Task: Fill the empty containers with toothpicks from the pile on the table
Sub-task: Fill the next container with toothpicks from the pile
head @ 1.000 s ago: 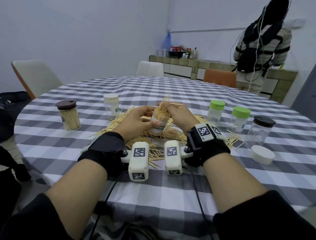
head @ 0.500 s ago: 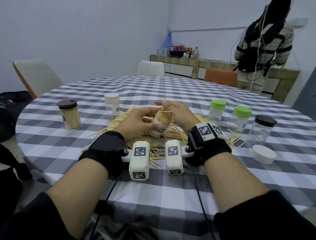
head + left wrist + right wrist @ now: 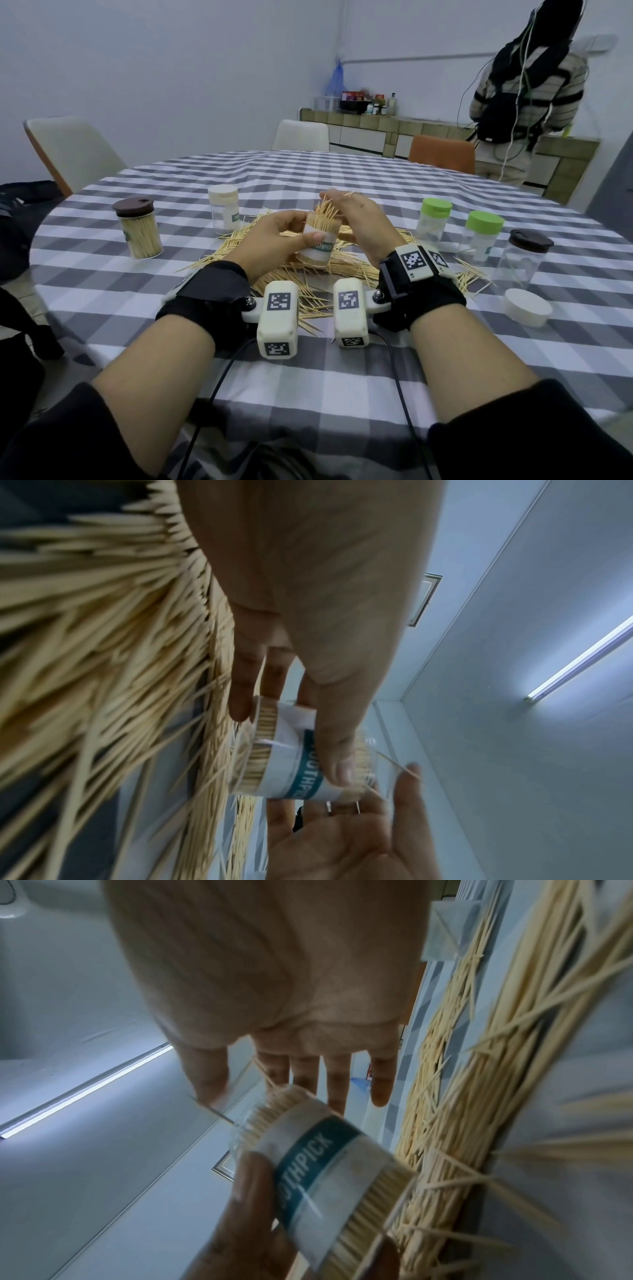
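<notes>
Above the loose heap of pale wooden toothpicks (image 3: pixel 274 260) spread on the grey-and-white checked tablecloth (image 3: pixel 308 359), the left hand (image 3: pixel 274 240) grips a clear round plastic jar with a white-and-teal paper label (image 3: pixel 317 245), thumb across the label and fingers curled round the far side. That jar looks close to full: packed sticks show through its wall from base to mouth, and a tuft of tips fans out above the rim. The right hand (image 3: pixel 356 222) sits at the mouth, its fingers fairly straight in the right wrist view, thumb and forefinger seemingly pinching a few stray sticks, probably nudging them down. By my reading, one brown-lidded clear jar (image 3: pixel 138 229) at the left is already filled, while the cream-lidded jar (image 3: pixel 224 212), two green-lidded jars (image 3: pixel 433 219) and a dark-lidded clear jar (image 3: pixel 520 260) at the right look mostly empty, so most of the job remains. A loose white round cap (image 3: pixel 525 306) lies on the cloth at the right. The held jar's long axis runs near upright, tipped slightly, mouth pointing up and away from the wearer, with the toothpicks inside lying along that axis.
</notes>
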